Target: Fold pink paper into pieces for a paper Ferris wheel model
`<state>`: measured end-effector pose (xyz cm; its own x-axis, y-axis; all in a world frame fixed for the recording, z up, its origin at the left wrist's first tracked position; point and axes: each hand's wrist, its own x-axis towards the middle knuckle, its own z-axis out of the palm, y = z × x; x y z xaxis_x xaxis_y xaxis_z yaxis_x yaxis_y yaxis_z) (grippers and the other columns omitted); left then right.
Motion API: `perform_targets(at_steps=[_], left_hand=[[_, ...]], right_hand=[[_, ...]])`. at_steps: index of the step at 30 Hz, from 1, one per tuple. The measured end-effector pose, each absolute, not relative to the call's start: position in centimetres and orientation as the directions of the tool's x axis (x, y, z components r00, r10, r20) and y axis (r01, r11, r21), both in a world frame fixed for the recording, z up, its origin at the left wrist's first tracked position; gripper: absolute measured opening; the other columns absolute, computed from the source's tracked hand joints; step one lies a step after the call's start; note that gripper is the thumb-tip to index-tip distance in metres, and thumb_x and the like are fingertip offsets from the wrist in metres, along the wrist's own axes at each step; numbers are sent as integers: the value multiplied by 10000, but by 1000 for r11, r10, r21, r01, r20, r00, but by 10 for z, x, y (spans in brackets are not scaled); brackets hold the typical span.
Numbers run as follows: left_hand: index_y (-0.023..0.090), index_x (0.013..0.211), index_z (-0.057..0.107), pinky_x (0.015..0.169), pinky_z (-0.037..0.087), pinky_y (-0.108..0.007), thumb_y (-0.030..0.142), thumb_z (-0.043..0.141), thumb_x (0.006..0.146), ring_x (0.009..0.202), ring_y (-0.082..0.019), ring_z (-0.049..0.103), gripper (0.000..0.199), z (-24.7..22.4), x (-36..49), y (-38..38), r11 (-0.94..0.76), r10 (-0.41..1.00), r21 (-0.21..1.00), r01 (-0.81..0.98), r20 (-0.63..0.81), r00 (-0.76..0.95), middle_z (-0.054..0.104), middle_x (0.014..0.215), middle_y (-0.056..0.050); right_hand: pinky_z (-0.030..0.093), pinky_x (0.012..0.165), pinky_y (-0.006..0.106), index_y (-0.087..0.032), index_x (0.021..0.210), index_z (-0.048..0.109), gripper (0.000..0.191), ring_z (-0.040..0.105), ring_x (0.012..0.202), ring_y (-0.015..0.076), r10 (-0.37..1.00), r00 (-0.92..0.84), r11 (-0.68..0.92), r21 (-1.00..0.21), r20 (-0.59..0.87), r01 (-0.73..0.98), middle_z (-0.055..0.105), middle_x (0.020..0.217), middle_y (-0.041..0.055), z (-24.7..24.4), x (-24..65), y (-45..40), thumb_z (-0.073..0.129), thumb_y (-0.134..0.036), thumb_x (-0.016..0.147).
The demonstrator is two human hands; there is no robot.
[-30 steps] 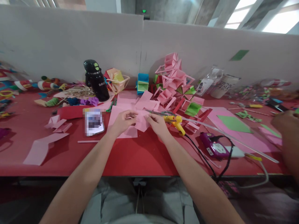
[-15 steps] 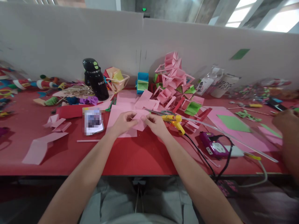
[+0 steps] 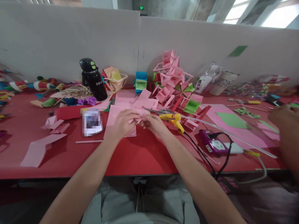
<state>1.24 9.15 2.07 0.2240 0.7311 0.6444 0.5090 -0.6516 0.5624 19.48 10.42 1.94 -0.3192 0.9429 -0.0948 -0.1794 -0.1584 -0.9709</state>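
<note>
Both hands meet over pink paper sheets (image 3: 111,119) at the middle of the red table. My left hand (image 3: 126,122) has its fingers closed on a small pink paper piece (image 3: 141,114), mostly hidden between the hands. From the other side my right hand (image 3: 154,124) pinches the same piece, fingers curled inward. Just right of my right hand lies a yellow glue gun (image 3: 174,119), with scissors (image 3: 158,111) behind the fingertips. A phone (image 3: 92,123) lies left of my left hand.
Behind stand a black bottle (image 3: 94,82), a blue and green paper box (image 3: 141,82) and a pink paper structure (image 3: 171,76). A purple power strip (image 3: 213,143) with cables lies at the right. Another person's hand (image 3: 283,119) is at the far right.
My hands have drawn closer together and the fingers have curled over the pink piece, which now shows less. The view has shifted slightly.
</note>
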Motion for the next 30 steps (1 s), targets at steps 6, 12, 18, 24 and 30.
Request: perform_targets(at_steps=[6,12,18,24,30], left_hand=[[195,1276,575,1142,367,-504,226,719,675,1366,-309,474,619,23,8,94,-473,881,823,314,442,168,508,1463,-159],[148,1295,520,882,568,-440,227,702,687,877,-230,711,639,28,8,94,-40,969,992,-120,68,236,701,983,-93],[138,1118,617,890,585,-432,80,664,596,832,-205,721,528,31,6,96,58,981,971,-230,-12,195,714,952,-75],[141,937,691,878,594,-405,249,848,646,750,-149,694,348,25,4,98,16,989,978,-207,15,149,714,897,-52],[147,828,702,814,617,-365,349,901,624,721,-128,656,349,15,4,102,-88,992,985,-150,101,79,691,821,-19]], right_hand=[[465,620,260,-164,789,665,387,545,618,101,964,-266,-54,-970,11,-237,639,721,-2,17,197,106,843,-476,642],[496,670,283,-175,832,680,367,570,679,121,969,-243,2,-986,43,-168,664,783,11,12,199,109,805,-485,681],[487,672,284,-181,755,634,354,574,687,129,971,-223,60,-991,85,-118,634,749,0,10,200,110,773,-504,718],[475,669,289,-181,833,682,372,561,663,128,975,-202,77,-993,93,-84,652,755,8,13,200,108,797,-507,695],[457,648,294,-180,785,657,373,566,630,137,972,-203,122,-993,120,-4,627,677,0,13,200,108,807,-511,699]])
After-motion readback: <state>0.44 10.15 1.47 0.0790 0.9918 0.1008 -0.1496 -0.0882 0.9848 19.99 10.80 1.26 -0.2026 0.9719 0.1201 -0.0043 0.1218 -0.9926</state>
